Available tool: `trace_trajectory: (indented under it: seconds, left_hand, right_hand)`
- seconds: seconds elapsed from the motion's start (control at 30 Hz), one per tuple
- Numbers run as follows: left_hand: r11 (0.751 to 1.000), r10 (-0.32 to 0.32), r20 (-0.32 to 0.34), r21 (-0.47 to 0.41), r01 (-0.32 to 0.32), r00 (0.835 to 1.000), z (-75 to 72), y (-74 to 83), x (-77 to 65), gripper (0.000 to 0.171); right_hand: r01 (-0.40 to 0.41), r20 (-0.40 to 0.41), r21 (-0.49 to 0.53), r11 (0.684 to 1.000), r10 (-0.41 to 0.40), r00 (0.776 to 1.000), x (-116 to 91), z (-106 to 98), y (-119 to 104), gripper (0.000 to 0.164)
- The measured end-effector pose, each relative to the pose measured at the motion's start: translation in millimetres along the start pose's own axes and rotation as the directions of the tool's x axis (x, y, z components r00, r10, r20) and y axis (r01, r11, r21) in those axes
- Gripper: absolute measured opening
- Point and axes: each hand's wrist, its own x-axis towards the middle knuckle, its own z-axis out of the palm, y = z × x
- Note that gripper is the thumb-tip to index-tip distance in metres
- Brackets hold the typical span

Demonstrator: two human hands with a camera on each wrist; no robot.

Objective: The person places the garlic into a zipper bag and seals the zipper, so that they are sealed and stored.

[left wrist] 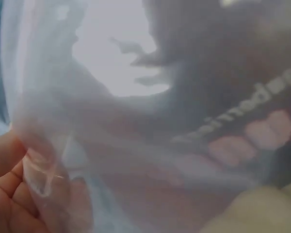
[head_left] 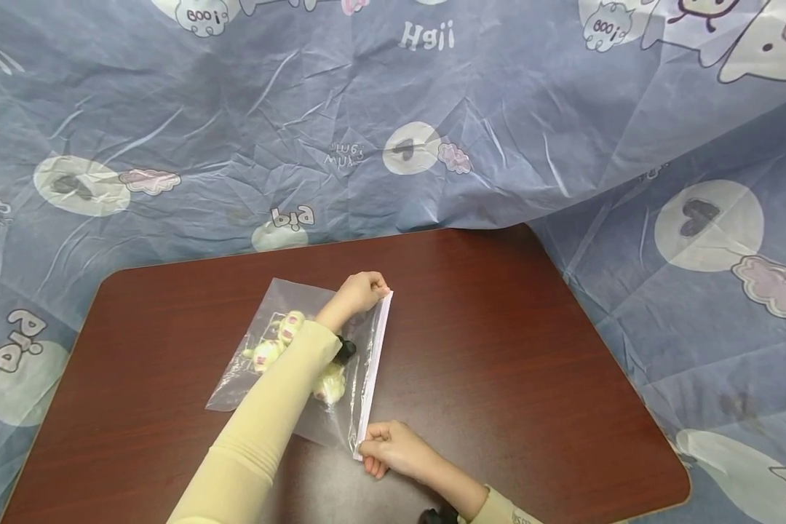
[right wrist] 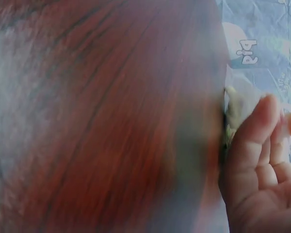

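Observation:
A clear plastic zip bag (head_left: pixel 308 418) lies across the table, its white-edged closure strip (head_left: pixel 375 356) toward the right. Inside it are several small pale yellow figures (head_left: pixel 266 355) with pinkish marks. My left hand (head_left: pixel 360 291) pinches the far end of the strip, its forearm crossing over the bag and hiding part of it. At the near end, my right hand (head_left: pixel 396 447) grips the other corner between thumb and fingers. Up close in the left wrist view, the film fills most of the picture beside the left fingers (left wrist: pixel 5 155). The right wrist view shows my right thumb (right wrist: pixel 254 126) against the fingers.
The dark reddish-brown wooden table (head_left: pixel 511 364) has rounded corners. A blue-grey printed cloth (head_left: pixel 340 109) hangs behind it and continues along the right side. Black wrist gear (head_left: pixel 439 515) sits by the right forearm.

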Motion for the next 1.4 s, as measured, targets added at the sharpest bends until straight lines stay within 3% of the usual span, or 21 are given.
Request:
trace_trajectory:
  seconds: [0.27,0.37,0.47,0.67,0.83,1.03,1.23,1.4]
  left_hand:
    - [1.0,0.023,0.06,-0.013,-0.022,0.998,-0.3,7.1,-1.0,0.017]
    - [1.0,0.017,0.06,-0.015,-0.016,0.998,-0.7,7.9,-1.5,0.017]
    - [1.0,0.022,0.057,-0.014,-0.021,0.998,-1.0,8.0,-2.2,0.018]
    - [0.999,0.019,0.059,-0.039,-0.017,0.998,-0.1,8.3,-3.7,0.018]
    - [0.998,0.023,0.056,-0.053,-0.02,0.998,2.2,7.1,-3.2,0.019]
    - [0.997,0.037,0.021,-0.065,-0.036,0.999,3.3,3.8,-4.6,0.02]
    - [0.986,0.074,-0.078,-0.141,-0.084,0.994,-6.1,2.6,-14.9,0.02]
    - [0.981,0.081,-0.12,-0.168,-0.101,0.989,-18.9,-5.4,-28.5,0.02]
  right_hand:
    - [-0.016,0.077,-0.043,0.999,0.019,0.997,-1.2,-9.0,-1.4,0.02]
    - [0.0,0.03,-0.044,0.999,0.001,1.0,2.6,-17.9,-6.0,0.025]
    - [0.03,-0.075,-0.015,0.999,-0.031,0.997,10.9,-27.4,-11.8,0.027]
    - [0.112,-0.316,0.023,0.993,-0.099,0.944,32.5,-40.0,-21.6,0.027]
    - [0.175,-0.419,-0.01,0.985,-0.163,0.893,48.3,-44.0,-25.5,0.023]
    - [0.166,-0.487,-0.08,0.983,-0.183,0.854,60.3,-45.6,-25.4,0.018]
    - [0.135,-0.515,-0.111,0.985,-0.173,0.84,66.7,-49.7,-21.4,0.016]
    - [0.078,-0.538,-0.154,0.985,-0.15,0.829,72.9,-57.5,-19.0,0.016]
